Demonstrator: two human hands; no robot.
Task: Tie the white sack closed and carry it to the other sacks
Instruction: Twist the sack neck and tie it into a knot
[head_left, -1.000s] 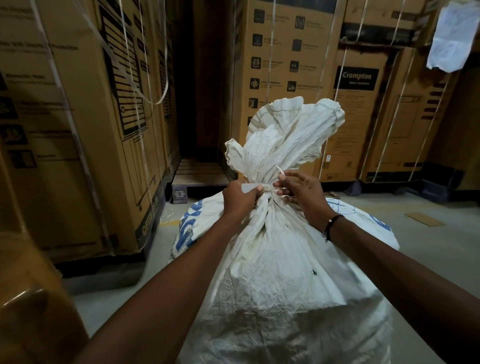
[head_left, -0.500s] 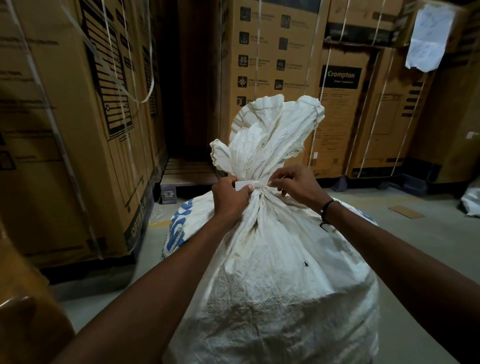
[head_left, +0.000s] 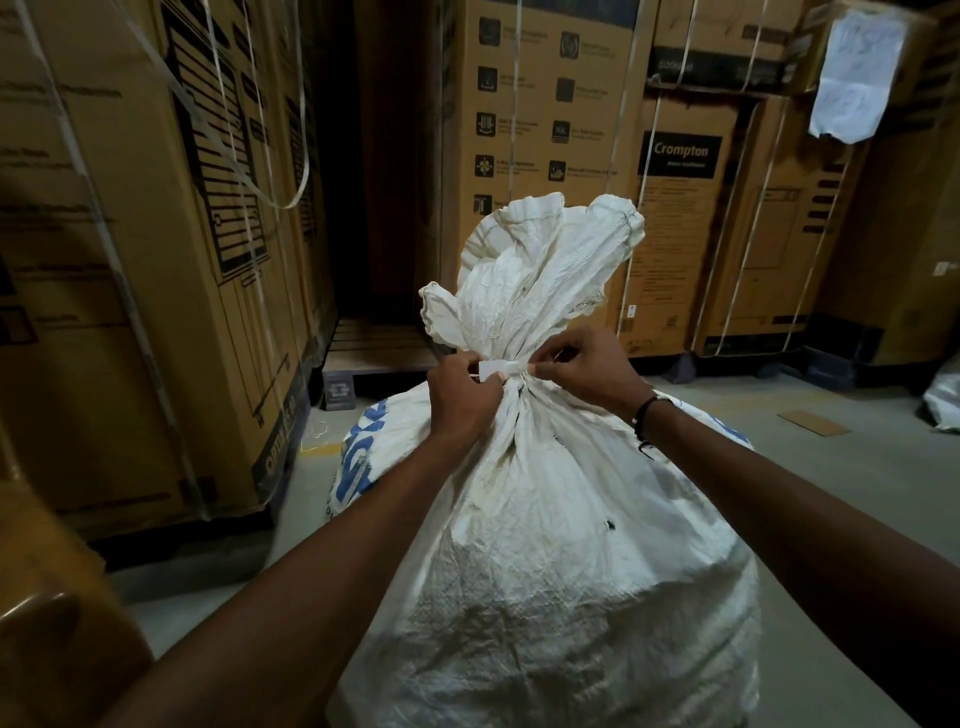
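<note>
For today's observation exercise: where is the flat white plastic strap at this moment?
In the head view, the flat white plastic strap sits centre frame, wrapped round the gathered neck of the white woven sack, pinched between the left hand and right hand.

The sack (head_left: 545, 545) is standing on the floor (head_left: 857, 467) in the foreground; the left hand (head_left: 460, 400) and right hand (head_left: 587, 371) are sitting on either side of its neck, each pinching the strip (head_left: 501, 370) lying across it; stacked cartons (head_left: 545, 130) are standing behind; more cartons (head_left: 130, 260) are lining the left; another sack (head_left: 945, 402) is lying far right.
</note>
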